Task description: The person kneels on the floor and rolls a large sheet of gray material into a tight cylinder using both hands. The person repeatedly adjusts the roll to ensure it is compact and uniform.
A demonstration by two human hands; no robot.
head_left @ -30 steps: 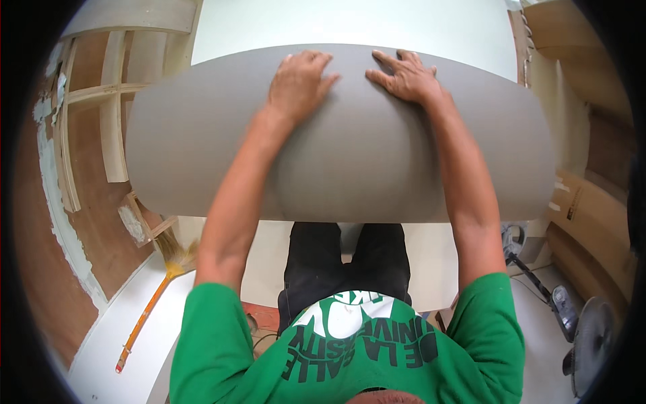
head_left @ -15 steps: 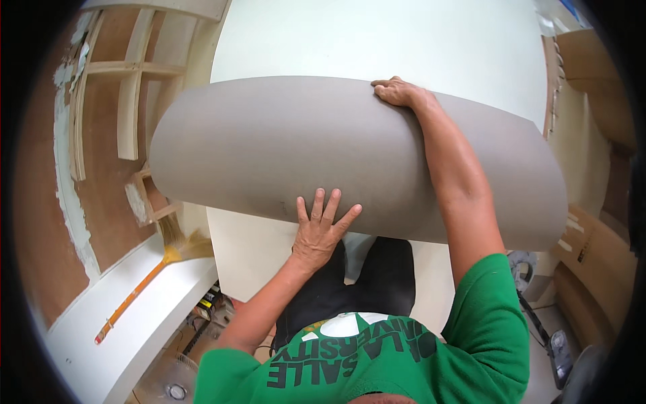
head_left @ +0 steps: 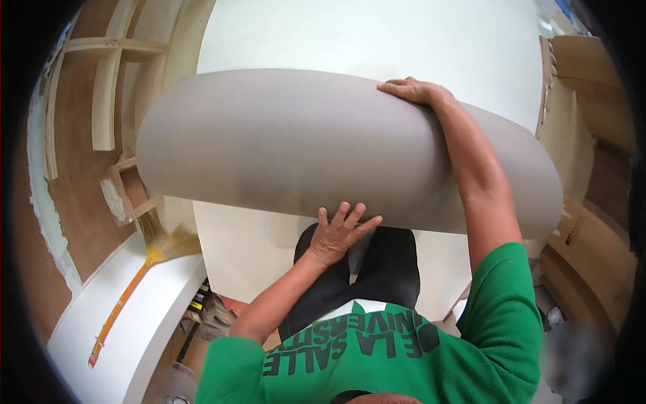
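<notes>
A large grey-brown sheet (head_left: pixel 282 141), curved over like a wide roll, lies crosswise in front of me on a pale board. My left hand (head_left: pixel 334 241) rests against its near lower edge, fingers spread and the palm holding nothing. Reaching across the sheet, my right hand (head_left: pixel 425 92) bends over its far edge, with the thumb side on the top surface. Some right fingers are hidden behind that edge. What lies beneath the curve is out of sight.
The pale board (head_left: pixel 370 37) extends behind and in front of the sheet. At left, a brush with an orange handle (head_left: pixel 121 306) lies on a white panel (head_left: pixel 74 337), below a wooden frame (head_left: pixel 104 101). Cardboard (head_left: pixel 592 246) stands at right. Tools (head_left: pixel 202 303) sit low at left.
The view has shifted, so the left-hand surroundings sit further left. My left hand is now lower on the sheet's near edge, and my right hand stays at the far edge.
</notes>
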